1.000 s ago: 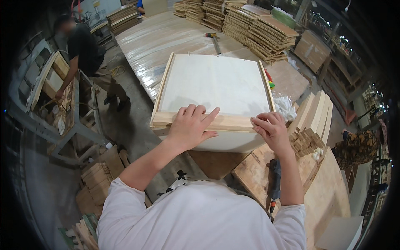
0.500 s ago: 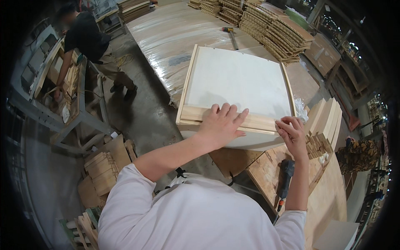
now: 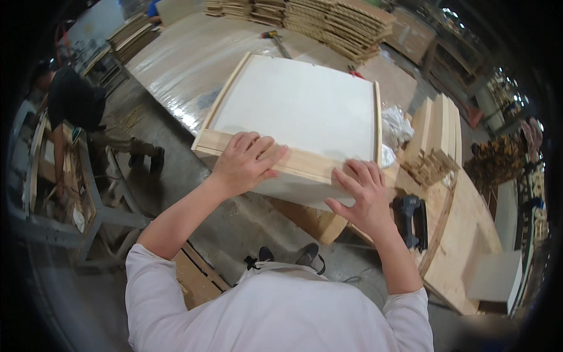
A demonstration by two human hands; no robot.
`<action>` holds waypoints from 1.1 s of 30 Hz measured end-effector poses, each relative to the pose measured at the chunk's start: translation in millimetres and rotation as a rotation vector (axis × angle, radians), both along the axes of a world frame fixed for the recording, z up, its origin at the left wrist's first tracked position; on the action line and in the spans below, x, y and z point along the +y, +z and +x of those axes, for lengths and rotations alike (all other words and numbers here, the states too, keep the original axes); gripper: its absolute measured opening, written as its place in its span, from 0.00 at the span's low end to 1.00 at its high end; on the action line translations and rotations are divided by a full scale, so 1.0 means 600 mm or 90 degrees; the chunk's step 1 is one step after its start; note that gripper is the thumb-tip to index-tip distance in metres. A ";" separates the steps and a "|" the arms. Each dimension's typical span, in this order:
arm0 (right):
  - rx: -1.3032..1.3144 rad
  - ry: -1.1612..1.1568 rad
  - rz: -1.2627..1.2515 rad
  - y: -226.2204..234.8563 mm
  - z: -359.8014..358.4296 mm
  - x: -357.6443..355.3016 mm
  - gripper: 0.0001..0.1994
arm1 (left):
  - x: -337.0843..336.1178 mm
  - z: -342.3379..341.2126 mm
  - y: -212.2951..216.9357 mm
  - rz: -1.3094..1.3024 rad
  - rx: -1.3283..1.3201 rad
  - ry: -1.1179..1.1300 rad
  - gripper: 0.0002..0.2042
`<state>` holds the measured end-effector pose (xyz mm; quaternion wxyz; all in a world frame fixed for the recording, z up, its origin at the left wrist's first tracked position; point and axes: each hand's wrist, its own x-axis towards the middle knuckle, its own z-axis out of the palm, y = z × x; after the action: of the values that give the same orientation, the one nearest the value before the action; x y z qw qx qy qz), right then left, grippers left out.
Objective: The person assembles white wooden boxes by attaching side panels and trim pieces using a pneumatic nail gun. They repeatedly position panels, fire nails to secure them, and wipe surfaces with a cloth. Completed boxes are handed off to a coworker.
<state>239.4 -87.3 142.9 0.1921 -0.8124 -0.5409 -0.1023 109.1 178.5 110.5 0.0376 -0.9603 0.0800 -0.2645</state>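
Observation:
A shallow wooden box with a pale flat panel and raised wooden side rails rests in front of me, its near side toward my body. Along that near edge runs a light wooden strip. My left hand lies over the strip left of its middle, fingers spread on top. Close to the right corner, my right hand rests on the same strip with fingers apart and its thumb against the near face. The strip's underside is hidden.
A black nail gun stands on the plywood surface to the right, near stacked wooden strips and crumpled plastic. Behind the box lie a hammer and piled slatted panels. A person bends over a bench at left.
My left hand has slid left along the strip. My right hand has gone from pinched fingers at the corner to spread on the strip. The view has shifted; the nail gun now appears upright.

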 end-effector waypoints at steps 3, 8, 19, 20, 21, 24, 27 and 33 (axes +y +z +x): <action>-0.036 -0.018 0.003 0.003 -0.006 -0.010 0.26 | -0.007 -0.001 -0.008 -0.030 0.021 0.048 0.24; 0.021 -0.269 0.317 -0.069 0.074 -0.152 0.19 | -0.065 0.004 0.004 -0.021 0.001 0.091 0.26; 0.270 -0.611 -0.253 -0.290 0.161 -0.405 0.51 | -0.239 0.110 -0.015 -0.101 -0.054 0.008 0.18; 0.278 -0.599 -0.235 -0.301 0.170 -0.411 0.51 | -0.241 0.113 -0.015 -0.090 -0.067 0.007 0.18; 0.283 -0.587 -0.215 -0.305 0.184 -0.409 0.50 | -0.243 0.117 -0.012 -0.078 -0.083 0.008 0.17; 0.331 -0.569 -0.167 -0.293 0.212 -0.431 0.46 | -0.253 0.121 -0.004 -0.099 -0.051 -0.001 0.17; 0.465 -0.439 0.111 -0.241 0.223 -0.458 0.36 | -0.261 0.120 -0.003 -0.095 -0.056 0.017 0.17; 0.941 0.039 0.474 -0.169 0.193 -0.437 0.14 | -0.274 0.126 -0.001 -0.100 -0.042 0.026 0.17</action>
<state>355.4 -349.4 41.7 0.7573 -0.5383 -0.2281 0.2910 184.5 14.1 110.0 -0.0295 -0.9524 0.0380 -0.3009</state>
